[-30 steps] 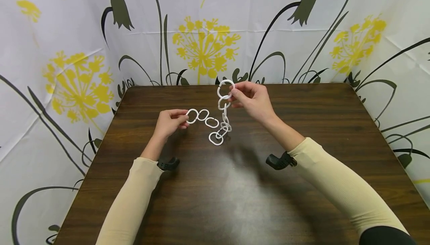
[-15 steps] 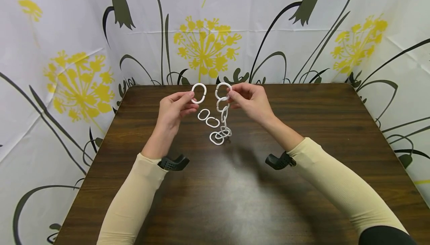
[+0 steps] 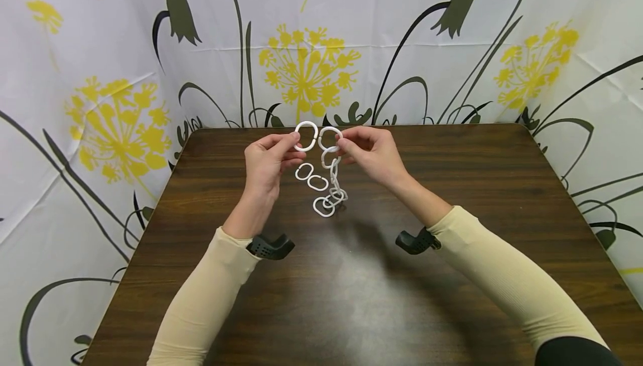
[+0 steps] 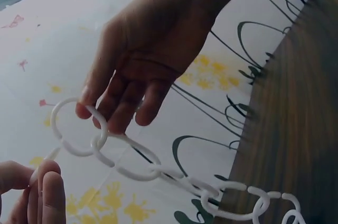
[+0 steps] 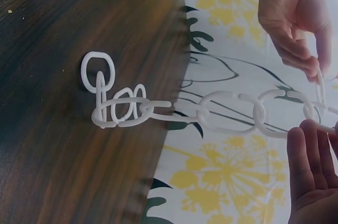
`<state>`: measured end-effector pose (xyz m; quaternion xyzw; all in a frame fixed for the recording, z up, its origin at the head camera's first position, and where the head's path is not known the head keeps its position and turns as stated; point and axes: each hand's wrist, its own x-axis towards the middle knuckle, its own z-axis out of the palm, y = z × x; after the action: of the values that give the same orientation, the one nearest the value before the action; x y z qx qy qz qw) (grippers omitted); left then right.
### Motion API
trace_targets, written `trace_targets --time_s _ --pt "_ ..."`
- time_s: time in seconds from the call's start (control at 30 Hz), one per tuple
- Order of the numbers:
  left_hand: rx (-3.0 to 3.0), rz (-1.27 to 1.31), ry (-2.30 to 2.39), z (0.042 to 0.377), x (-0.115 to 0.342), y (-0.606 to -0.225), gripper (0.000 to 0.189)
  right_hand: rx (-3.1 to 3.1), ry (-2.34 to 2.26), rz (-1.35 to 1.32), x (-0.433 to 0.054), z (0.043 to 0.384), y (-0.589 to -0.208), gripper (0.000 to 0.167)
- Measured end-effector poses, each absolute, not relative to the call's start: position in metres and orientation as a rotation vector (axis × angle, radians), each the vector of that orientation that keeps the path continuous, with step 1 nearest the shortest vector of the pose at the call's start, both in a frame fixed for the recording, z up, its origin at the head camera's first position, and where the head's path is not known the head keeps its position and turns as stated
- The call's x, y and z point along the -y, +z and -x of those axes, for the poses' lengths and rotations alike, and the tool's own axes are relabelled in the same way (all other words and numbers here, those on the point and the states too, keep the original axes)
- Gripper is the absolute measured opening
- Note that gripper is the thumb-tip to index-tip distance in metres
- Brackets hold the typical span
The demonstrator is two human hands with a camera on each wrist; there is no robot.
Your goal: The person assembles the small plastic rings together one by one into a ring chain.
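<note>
Near the table's back edge, my left hand [image 3: 268, 162] pinches a single white plastic link [image 3: 306, 123] between thumb and fingers. My right hand [image 3: 374, 151] pinches the top link of a white link chain [image 3: 334, 172]. The chain hangs down, its lower end lying in a small heap on the table. The single link is held upright right beside the chain's top link; in the head view I cannot tell whether they touch. From the left wrist view, the link in my left hand is edge-on against the right hand's link [image 4: 79, 154].
Two loose white links, one farther back [image 3: 304, 164] and one nearer [image 3: 316, 189], lie left of the chain on the brown wooden table [image 3: 351, 299]. A flowered curtain [image 3: 392, 31] hangs behind and around the table. Dark camera mounts [image 3: 271, 247] sit at both wrists.
My left hand has lifted a link off the table and brought it up and right to the chain's top link. My right hand has shifted slightly left and down with the chain.
</note>
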<state>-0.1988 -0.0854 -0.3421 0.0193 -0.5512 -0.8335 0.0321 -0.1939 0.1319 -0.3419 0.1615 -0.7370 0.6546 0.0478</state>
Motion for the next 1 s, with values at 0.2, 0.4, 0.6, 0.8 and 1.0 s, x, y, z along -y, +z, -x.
trace_targets --time_s 0.2,0.4,0.6,0.8,1.0 --pt "1.707 -0.101 -2.557 0.197 0.08 -0.342 0.031 2.255 1.992 -0.486 -0.131 0.193 -0.341 0.02" --pt "1.678 -0.108 -2.611 0.196 0.077 -0.343 0.032 2.276 1.965 -0.486 -0.131 0.193 -0.343 0.019" --pt "1.686 -0.073 -2.608 0.194 0.074 -0.34 0.031 2.307 1.928 -0.504 -0.13 0.194 -0.344 0.018" --pt "1.712 0.062 -2.502 0.193 0.071 -0.334 0.024 2.334 1.927 -0.492 -0.13 0.193 -0.343 0.018" --pt "1.769 0.169 -2.346 0.192 0.07 -0.332 0.003 2.37 1.903 -0.548 -0.131 0.193 -0.343 0.02"
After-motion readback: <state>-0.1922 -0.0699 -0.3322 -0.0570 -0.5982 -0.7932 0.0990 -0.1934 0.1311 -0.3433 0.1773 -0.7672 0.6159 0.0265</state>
